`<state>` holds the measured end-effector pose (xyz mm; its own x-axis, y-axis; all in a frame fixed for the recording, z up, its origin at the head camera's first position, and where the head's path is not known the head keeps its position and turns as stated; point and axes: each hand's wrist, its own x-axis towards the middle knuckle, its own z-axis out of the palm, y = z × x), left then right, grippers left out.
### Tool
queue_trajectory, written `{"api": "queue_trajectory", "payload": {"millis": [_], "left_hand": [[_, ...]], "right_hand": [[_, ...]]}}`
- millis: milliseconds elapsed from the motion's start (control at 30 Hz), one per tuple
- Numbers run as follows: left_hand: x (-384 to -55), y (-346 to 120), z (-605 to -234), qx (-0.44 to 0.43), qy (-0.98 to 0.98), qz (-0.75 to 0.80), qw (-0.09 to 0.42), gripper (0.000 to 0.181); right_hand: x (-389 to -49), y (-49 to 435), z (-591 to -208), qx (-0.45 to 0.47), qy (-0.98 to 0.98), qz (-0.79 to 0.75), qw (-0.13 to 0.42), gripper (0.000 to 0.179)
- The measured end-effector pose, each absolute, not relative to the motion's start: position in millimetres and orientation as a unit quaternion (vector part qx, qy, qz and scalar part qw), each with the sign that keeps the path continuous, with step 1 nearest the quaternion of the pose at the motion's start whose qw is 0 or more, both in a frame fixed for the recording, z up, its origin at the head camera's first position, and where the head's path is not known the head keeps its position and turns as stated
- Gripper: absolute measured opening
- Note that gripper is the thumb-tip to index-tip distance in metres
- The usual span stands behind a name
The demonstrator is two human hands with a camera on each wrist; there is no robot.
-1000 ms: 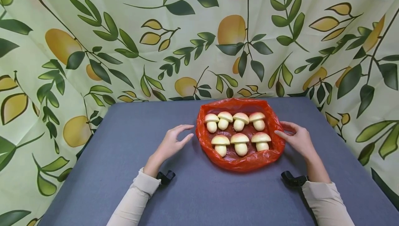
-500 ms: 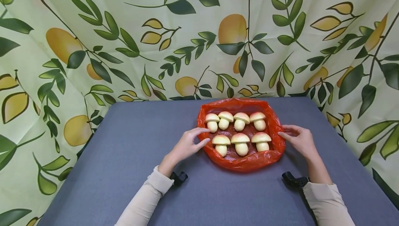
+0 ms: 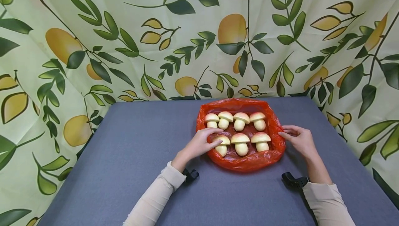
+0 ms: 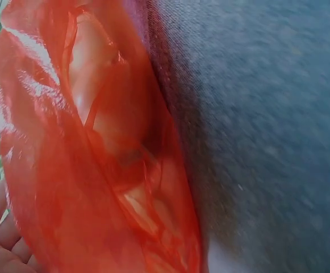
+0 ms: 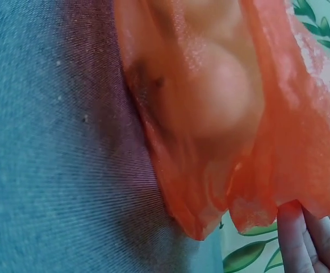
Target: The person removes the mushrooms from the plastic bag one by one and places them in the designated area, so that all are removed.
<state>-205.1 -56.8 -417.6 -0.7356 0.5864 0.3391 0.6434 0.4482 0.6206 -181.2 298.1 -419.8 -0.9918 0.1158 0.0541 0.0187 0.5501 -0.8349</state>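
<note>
A red plastic bag (image 3: 246,165), its rim rolled down, stands open on the table. Inside lie several cream toy mushrooms (image 3: 240,121) with reddish cap tops, in two rows. My left hand (image 3: 201,143) reaches over the bag's left rim, its thumb and fingers spread about the cap of the front-left mushroom (image 3: 222,150); whether they touch it cannot be told. At the right rim my right hand (image 3: 300,140) pinches the bag's edge. In the left wrist view the bag (image 4: 57,199) hides most of the left hand. The right fingers (image 5: 292,239) meet the bag's edge in the right wrist view.
A blue-grey cloth covers the table (image 3: 140,132). Behind and along both sides hangs a curtain (image 3: 199,14) printed with leaves and fruit. A black wrist camera (image 3: 191,175) sits below the left hand, another black camera (image 3: 293,180) below the right.
My left hand has moved right from beside the bag, over its left rim, to the front-left mushroom. The right hand has shifted slightly at the right rim. Bag and mushrooms look unmoved.
</note>
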Motion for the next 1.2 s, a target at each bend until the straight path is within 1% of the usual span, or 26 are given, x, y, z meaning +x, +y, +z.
{"api": "queue_trajectory", "payload": {"millis": [433,600,733,900,1200], "left_hand": [[-214,-44,-424,-0.333,-0.875,-0.351,-0.020,0.043],[-213,-43,-426,-0.328,-0.885,-0.328,-0.036,0.048],[-213,-43,-426,-0.329,-0.887,-0.321,-0.040,0.050],[-213,-43,-426,-0.323,-0.890,-0.319,-0.041,0.048],[-213,-42,-430,-0.317,-0.891,-0.324,-0.029,0.045]], "right_hand": [[-180,298,-420,-0.047,-0.868,0.491,0.049,0.054],[-180,298,-419,-0.048,-0.866,0.496,0.044,0.050],[-180,298,-419,-0.049,-0.865,0.497,0.041,0.049],[-180,298,-419,-0.047,-0.867,0.495,0.036,0.049],[-180,298,-419,-0.045,-0.869,0.491,0.037,0.049]]}}
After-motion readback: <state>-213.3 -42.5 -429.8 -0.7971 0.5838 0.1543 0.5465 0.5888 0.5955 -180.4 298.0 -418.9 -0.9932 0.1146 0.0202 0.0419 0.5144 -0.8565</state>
